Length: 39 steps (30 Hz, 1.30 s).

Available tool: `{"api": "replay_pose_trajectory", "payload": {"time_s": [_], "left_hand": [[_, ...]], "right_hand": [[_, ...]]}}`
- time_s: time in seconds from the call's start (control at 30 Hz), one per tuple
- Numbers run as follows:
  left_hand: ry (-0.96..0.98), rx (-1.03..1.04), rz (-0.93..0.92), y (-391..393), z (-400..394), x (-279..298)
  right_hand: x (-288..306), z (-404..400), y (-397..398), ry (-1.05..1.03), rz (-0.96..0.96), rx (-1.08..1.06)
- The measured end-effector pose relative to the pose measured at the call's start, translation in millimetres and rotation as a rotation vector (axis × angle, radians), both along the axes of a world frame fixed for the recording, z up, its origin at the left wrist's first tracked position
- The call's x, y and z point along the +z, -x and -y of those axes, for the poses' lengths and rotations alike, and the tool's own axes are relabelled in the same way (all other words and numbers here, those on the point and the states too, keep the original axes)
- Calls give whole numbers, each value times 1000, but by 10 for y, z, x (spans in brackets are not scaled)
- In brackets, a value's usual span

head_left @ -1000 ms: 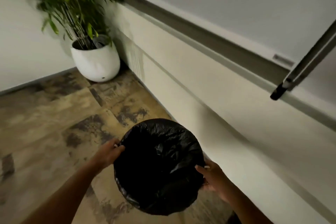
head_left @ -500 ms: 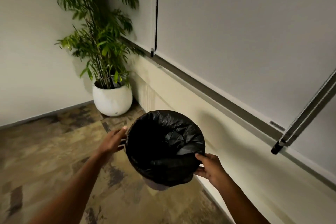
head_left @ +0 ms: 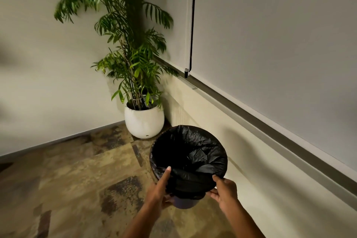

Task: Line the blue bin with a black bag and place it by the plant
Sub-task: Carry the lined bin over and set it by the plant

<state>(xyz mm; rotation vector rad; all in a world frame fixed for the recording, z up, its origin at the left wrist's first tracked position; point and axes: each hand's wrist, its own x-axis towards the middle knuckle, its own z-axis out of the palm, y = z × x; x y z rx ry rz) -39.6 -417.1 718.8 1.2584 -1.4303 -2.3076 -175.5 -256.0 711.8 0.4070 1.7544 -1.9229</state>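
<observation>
So lining's done: black bag point(head_left: 190, 152) covers the blue bin point(head_left: 184, 203), left hand point(head_left: 160, 189) and right hand point(head_left: 225, 192) gripping its near rim. Plant point(head_left: 144, 120) sits at 11 o'clock; next, set it down beside that.

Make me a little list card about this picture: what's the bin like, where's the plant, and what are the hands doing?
bin: blue bin, held above the floor
bag: black bag lining it, folded over the rim
left hand: left hand gripping the near rim
right hand: right hand pinching the bag edge
plant: plant in a white pot, in the corner beyond the bin
</observation>
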Motion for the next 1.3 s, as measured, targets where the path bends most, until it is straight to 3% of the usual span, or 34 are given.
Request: {"api": "replay_pose_trajectory", "payload": {"time_s": [0.2,0.63,1.07,1.3], "left_hand": [[-65,237,6,901,229,-211],[-95,332,-38,1958,1197,-456],[-236,334,17,3283,3402,-1401],[-135,262,75,3823,4586,-1481]], "right_hand": [[-182,486,740,-3,-30,23],[-469,1627,2106,-6,60,170],[-1009,3708,3322,-56,192,151],[-1102,4822,3723,-72,249,104]]}}
